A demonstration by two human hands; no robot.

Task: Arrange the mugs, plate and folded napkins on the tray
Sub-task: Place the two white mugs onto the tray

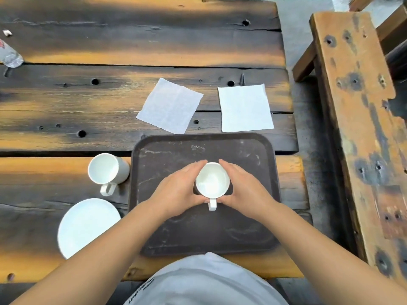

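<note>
A white mug [212, 181] stands upright over the middle of the dark brown tray [246, 155], its handle pointing toward me. My left hand [178, 190] and my right hand [244, 188] cup its two sides. A second white mug [108, 169] stands on the table just left of the tray, handle toward me. The white plate [87, 225] lies at the near left, partly under my left forearm. Two unfolded white napkins lie flat beyond the tray: one [169, 105] skewed, the other [245, 107] to its right.
The table [110, 51] is made of weathered wooden planks with holes and gaps. A clear plastic bottle [10, 55] lies at the far left edge. A wooden bench [356, 106] runs along the right side, across a narrow gap.
</note>
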